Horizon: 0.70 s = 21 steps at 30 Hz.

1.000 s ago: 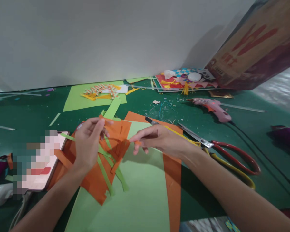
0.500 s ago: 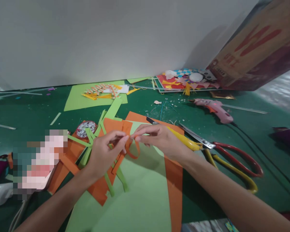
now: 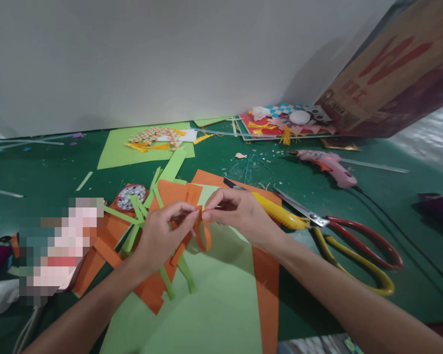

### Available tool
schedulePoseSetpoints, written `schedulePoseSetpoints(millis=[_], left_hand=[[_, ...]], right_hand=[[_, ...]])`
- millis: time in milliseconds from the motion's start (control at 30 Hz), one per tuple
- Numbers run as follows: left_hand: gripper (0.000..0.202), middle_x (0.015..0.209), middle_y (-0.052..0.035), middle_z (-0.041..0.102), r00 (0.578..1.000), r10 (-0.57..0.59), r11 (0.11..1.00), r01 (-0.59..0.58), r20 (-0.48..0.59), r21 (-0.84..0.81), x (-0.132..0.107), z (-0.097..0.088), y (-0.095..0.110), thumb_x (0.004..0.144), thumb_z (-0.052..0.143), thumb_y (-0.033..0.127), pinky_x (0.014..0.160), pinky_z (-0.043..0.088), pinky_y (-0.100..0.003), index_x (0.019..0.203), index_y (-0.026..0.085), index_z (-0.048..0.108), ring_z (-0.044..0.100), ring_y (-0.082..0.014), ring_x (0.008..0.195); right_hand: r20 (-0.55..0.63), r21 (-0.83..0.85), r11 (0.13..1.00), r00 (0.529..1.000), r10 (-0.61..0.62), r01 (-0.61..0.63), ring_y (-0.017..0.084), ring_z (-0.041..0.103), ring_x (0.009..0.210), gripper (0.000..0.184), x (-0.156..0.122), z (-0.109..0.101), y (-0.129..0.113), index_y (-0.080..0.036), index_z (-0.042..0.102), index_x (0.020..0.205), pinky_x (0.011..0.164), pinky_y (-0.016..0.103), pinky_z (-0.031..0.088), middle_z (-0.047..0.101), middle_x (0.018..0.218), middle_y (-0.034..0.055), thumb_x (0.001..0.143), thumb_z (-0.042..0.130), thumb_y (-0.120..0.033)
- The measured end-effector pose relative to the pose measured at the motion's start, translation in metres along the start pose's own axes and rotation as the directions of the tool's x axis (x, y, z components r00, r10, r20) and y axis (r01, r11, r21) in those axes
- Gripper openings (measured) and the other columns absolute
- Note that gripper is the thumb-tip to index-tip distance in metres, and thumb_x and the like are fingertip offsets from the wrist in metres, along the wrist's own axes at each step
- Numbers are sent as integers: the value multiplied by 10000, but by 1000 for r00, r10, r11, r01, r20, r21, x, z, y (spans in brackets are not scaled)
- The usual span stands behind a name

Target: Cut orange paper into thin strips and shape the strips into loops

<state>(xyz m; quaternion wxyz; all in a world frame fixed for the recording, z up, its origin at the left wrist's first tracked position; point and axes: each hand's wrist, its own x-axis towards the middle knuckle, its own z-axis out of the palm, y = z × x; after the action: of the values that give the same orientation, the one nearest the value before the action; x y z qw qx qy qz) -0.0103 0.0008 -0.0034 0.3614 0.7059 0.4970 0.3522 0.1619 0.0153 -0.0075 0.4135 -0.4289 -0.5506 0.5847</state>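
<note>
A narrow orange paper strip [image 3: 207, 236] hangs as a loop between my hands, above a light green sheet [image 3: 206, 314]. My left hand [image 3: 168, 228] pinches one end of it between thumb and fingers. With thumb and forefinger, my right hand [image 3: 236, 211] grips the other end; the fingertips of both hands nearly meet. Beneath and left of my left hand lie orange paper pieces [image 3: 147, 290] and several green paper strips [image 3: 186, 273]. A larger orange sheet [image 3: 268, 295] shows under the green one.
To the right lie red-and-yellow-handled scissors [image 3: 365, 241], a yellow-handled cutter [image 3: 280, 211] and a pink glue gun [image 3: 328, 167] with its cord. Woven paper crafts [image 3: 155, 140] rest at the back. A phone [image 3: 66, 246], partly pixelated, is at left; a paper bag [image 3: 384, 73] stands back right.
The orange loop has turned and narrowed, hanging slightly lower. My right fingers have shifted a little, with the forefinger more bent. My left hand has barely moved.
</note>
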Motion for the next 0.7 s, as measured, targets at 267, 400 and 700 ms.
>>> schedulePoseSetpoints(millis=[267, 400, 700], left_hand=[[193, 515, 18, 625, 997, -36, 997, 31, 64, 68, -2, 0, 4, 829, 556, 297, 429, 417, -181, 684, 194, 632, 551, -103, 439], [176, 516, 22, 629, 999, -18, 998, 14, 52, 68, -1, 0, 4, 827, 564, 280, 447, 422, -173, 690, 194, 634, 564, -100, 455], [144, 543, 14, 671, 997, 20, 999, -22, 69, 23, 1, 1, 5, 828, 565, 256, 471, 450, -194, 736, 209, 665, 600, -118, 472]], right_hand=[[0, -17, 1000, 1000, 7, -7, 103, 466, 571, 344, 1, 2, 3, -174, 523, 580, 543, 252, 352, 548, 608, -20, 594, 781, -401], [10, -26, 999, 1000, 24, -23, 100, 448, 560, 344, 1, 1, 3, -178, 515, 586, 535, 252, 336, 526, 595, -28, 597, 778, -399], [61, 3, 999, 998, 32, -32, 93, 466, 579, 302, 1, -1, 3, -170, 566, 687, 547, 245, 355, 530, 647, -28, 633, 753, -402]])
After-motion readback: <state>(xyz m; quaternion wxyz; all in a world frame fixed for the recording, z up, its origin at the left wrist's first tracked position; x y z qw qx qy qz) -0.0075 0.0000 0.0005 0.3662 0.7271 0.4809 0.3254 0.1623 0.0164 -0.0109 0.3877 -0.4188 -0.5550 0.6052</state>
